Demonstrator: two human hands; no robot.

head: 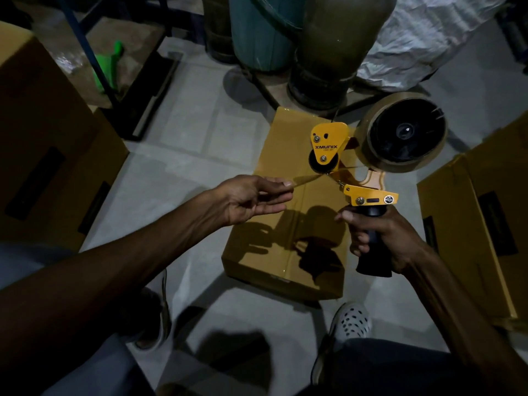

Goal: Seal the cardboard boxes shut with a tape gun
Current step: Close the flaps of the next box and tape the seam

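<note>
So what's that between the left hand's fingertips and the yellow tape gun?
In the head view, a thin strip of clear tape runs from the left hand to the tape gun, held over the cardboard box.

The tape gun (368,170) and right hand (383,238) cover part of the top of the cardboard box (288,212) on the floor, and their shadow darkens its seam. The handle sits mostly inside the curled fingers. Whether the left hand (251,200) pinches the thin tape strip (307,180) cannot be told. The left box (43,144) and right box (483,218) are cut off by the frame edges. The drums (323,50) beyond lose their tops at the upper edge.
</note>
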